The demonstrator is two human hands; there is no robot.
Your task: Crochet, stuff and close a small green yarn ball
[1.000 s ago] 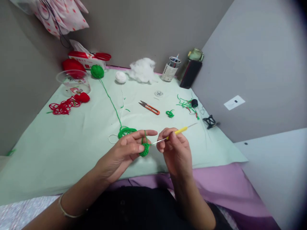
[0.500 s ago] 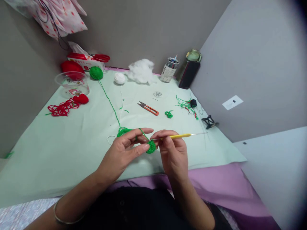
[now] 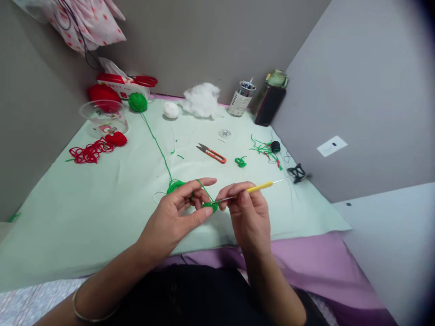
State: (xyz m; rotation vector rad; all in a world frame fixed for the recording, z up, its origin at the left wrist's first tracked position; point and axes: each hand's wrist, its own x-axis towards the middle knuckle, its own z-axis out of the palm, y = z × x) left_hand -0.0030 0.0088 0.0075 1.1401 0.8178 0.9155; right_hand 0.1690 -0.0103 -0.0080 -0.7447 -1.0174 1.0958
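Two hands are seen over the near part of the table. By the left hand, half curled with the forefinger stretched out, one green crocheted piece is pinched at the thumb tip, just beside the right fingertips. By the right hand, closed in a pen-like grip, one crochet hook is held by its yellow handle, its tip at the piece's upper edge.

For clean stitches, the working strand is best tensioned evenly over the forefinger, and the piece pinched close to the hook without being flattened. The hook should be turned slightly as yarn is drawn through, so that the strand is not split.

Beyond the hands, one loose green coil is joined by a strand to one green ball. Farther out, one pair of snips, one small green curl, one black spool and one red tangle are counted; the green snippets are too jumbled to be numbered. At the back, one white ball, one heap of stuffing and one pen can are seen.
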